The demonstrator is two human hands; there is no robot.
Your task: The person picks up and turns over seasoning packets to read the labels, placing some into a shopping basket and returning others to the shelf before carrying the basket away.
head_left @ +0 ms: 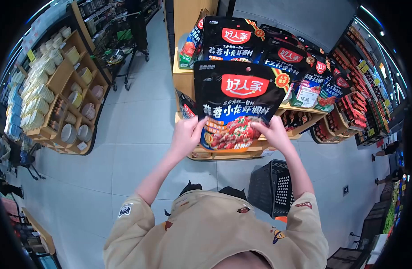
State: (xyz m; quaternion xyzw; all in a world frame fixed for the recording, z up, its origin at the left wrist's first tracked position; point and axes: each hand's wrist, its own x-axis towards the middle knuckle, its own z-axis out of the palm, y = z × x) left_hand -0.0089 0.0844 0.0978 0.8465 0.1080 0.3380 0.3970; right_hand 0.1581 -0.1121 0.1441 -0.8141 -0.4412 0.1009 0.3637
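Nearest the camera: beige sweatshirt (215, 233) with small patches, both forearms reaching up and away from it.

Left hand (186, 134) gripped the lower left edge of the black seasoning pouch (236, 101), fingers (198, 124) closed onto the edge, thumb on the front face. Right hand (275, 133) held the lower right edge the same way, fingers (261, 127) pinched together on the pouch. No gap visible between fingers and pouch on either side.

Pouch was held upright, front toward the camera, red logo near its top, crayfish picture at its bottom between the two hands. The hands sat at the pouch's two lower corners; most of the pouch rose above them.

Below and right of the pouch: black perforated shopping basket (271, 186) on the grey tiled floor (134, 148), just beside the right forearm.

Directly behind the pouch: wooden display shelf (183, 71) stacked with more black pouches (242, 38) of the same brand, spreading to the pouch's right. A price tag (307, 97) stood among them.

Far left of the pouch: a wooden rack of bowls (74, 103). Above-left, further off: a shopping cart (116, 45) in the aisle. Far right: shelves of red packaged goods (354, 105).
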